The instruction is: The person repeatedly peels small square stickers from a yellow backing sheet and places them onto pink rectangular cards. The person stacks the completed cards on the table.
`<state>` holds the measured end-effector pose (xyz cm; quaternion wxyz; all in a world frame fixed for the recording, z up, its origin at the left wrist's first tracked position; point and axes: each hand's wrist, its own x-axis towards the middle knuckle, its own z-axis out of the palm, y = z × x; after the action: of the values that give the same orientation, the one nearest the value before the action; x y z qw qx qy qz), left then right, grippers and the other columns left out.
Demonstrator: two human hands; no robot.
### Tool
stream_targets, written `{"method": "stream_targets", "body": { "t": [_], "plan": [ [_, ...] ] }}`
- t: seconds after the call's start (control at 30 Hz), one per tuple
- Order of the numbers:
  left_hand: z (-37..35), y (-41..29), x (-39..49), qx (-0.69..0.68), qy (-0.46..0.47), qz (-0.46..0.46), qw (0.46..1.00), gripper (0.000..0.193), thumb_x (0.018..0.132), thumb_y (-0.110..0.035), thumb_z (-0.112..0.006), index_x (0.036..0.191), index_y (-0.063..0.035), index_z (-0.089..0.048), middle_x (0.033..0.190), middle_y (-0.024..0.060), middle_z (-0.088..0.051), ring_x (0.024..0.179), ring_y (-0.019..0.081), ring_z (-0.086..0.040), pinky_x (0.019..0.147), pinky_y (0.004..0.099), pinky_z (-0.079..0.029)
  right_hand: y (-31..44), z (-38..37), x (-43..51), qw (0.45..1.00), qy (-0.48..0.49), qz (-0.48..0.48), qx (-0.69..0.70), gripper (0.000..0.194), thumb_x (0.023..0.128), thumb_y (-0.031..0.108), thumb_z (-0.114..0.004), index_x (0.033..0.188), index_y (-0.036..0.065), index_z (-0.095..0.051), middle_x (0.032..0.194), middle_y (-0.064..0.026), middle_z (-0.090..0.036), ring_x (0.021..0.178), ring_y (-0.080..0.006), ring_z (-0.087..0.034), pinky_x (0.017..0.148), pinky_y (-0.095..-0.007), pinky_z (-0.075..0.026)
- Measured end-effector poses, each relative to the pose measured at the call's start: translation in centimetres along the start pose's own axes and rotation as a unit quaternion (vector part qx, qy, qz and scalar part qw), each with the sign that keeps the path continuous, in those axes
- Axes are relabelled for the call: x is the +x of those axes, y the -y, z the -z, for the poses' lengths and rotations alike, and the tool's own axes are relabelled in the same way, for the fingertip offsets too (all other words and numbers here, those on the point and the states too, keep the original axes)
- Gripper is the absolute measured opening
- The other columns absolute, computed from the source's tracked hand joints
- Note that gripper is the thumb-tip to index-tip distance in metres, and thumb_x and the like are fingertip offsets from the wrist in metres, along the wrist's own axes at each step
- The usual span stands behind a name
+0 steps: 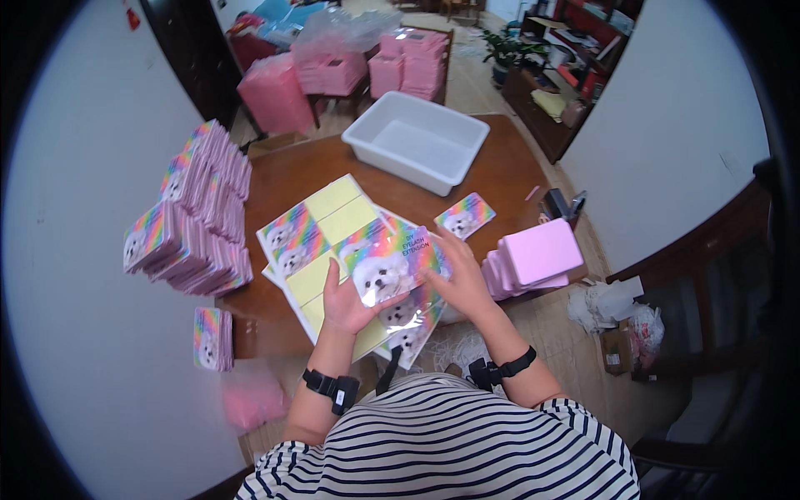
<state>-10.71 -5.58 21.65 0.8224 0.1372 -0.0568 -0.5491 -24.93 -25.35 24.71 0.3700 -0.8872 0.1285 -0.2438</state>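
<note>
Between my two hands is a glossy rainbow sticker with a white dog (382,275), held above sticker sheets. My left hand (350,306) supports its lower edge, palm up with the thumb raised. My right hand (461,275) grips its right side with thumb and fingers. Beneath lies a printed sticker sheet (290,240) with yellow backing showing where some stickers are gone; more sheets lie under it. A rainbow dog-print case (465,215) lies beyond my right hand. Plain pink cases (542,251) are piled at the table's right edge.
An empty white plastic tub (415,140) stands at the far side of the wooden table (281,162). Tall stacks of printed cases (200,219) line the left edge, with a smaller stack (212,339) nearer. Pink stacks (406,65) stand on chairs beyond. A black-handled tool lies far right.
</note>
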Motion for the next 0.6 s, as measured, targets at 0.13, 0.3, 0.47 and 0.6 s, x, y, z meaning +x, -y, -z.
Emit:
{"method": "stream_targets", "body": {
  "t": [0.13,0.3,0.47,0.6],
  "plan": [
    [-3.8,3.9,2.1,0.008,0.076,0.048,0.996,0.099,0.096,-0.077,-0.040,0.163,-0.0061,-0.023,0.168,0.0223,-0.021,0.154,0.0476,-0.020,0.117,0.0769,-0.013,-2.8,5.1,-2.1,0.962,-0.011,-0.172,0.213,0.071,0.091,0.028,-0.077,0.148,-0.002,-0.046,0.141,-0.0206,-0.059,0.130,-0.0293,-0.058,0.108,-0.0388,-0.046],
    [-6.5,9.0,5.2,0.088,0.097,0.074,0.989,0.092,0.099,-0.074,-0.034,0.157,-0.0023,-0.036,0.163,0.0232,-0.034,0.150,0.0456,-0.031,0.122,0.0671,-0.020,-4.8,11.4,-5.0,0.923,-0.013,-0.208,0.323,0.030,0.096,0.015,-0.070,0.120,-0.004,-0.069,0.096,-0.0079,-0.075,0.090,-0.0164,-0.070,0.084,-0.0327,-0.056],
    [-7.1,14.3,9.2,0.346,-0.018,0.046,0.937,0.068,0.107,-0.046,-0.052,0.155,0.0009,-0.038,0.150,0.0156,-0.052,0.136,0.0319,-0.051,0.116,0.0403,-0.038,-5.7,16.3,-6.6,0.980,-0.139,-0.072,0.126,0.015,0.094,0.010,-0.070,0.099,-0.003,-0.074,0.074,-0.0014,-0.069,0.069,-0.0060,-0.062,0.062,-0.0252,-0.049],
    [-7.0,15.8,11.3,0.552,-0.084,-0.060,0.828,0.067,0.105,-0.035,-0.057,0.157,-0.0006,-0.032,0.150,0.0157,-0.052,0.139,0.0264,-0.049,0.117,0.0378,-0.034,-7.5,22.1,-7.0,0.966,-0.153,-0.160,0.133,0.014,0.094,0.010,-0.070,0.094,-0.003,-0.072,0.072,0.0000,-0.067,0.062,-0.0068,-0.060,0.057,-0.0266,-0.048]
  ]
}}
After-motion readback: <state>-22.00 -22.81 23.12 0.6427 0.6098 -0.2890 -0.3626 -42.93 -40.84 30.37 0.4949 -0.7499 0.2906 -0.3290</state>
